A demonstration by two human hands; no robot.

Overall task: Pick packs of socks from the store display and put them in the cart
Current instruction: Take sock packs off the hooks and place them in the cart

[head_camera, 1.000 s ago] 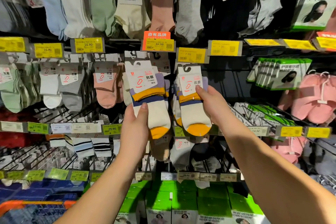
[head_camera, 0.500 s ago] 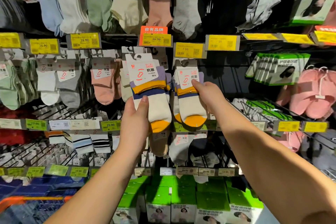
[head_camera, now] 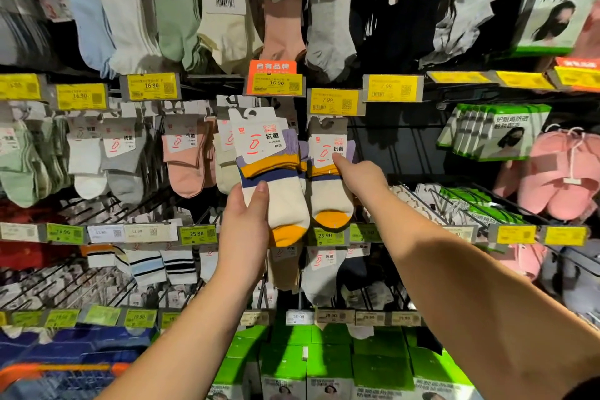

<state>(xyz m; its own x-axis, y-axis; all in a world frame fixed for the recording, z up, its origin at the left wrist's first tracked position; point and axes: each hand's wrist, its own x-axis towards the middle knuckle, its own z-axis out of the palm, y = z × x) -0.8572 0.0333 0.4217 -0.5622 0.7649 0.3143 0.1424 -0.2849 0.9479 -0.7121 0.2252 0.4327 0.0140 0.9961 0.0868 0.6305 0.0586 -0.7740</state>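
Observation:
Two matching sock packs, cream with purple, yellow and navy bands and orange toes, are at the middle of the display. My left hand (head_camera: pixel 245 230) grips the left pack (head_camera: pixel 279 191) from below, thumb across its front, and the pack's white card tilts free of the hooks. My right hand (head_camera: pixel 358 177) holds the right pack (head_camera: pixel 328 195) at its right edge, one finger up on the card; this pack hangs under the 7.99 tag. The orange-rimmed cart (head_camera: pixel 58 373) shows at the bottom left corner.
Rows of hanging socks (head_camera: pixel 181 159) fill the wire hooks left and above. Yellow price tags (head_camera: pixel 334 101) line each rail. Green mask boxes (head_camera: pixel 328 364) stand below, more (head_camera: pixel 493 133) hang at right beside pink slippers (head_camera: pixel 558 172).
My left hand has slid a little higher on its pack and the pack has shifted rightward. My right hand now has a finger raised onto the other pack's card.

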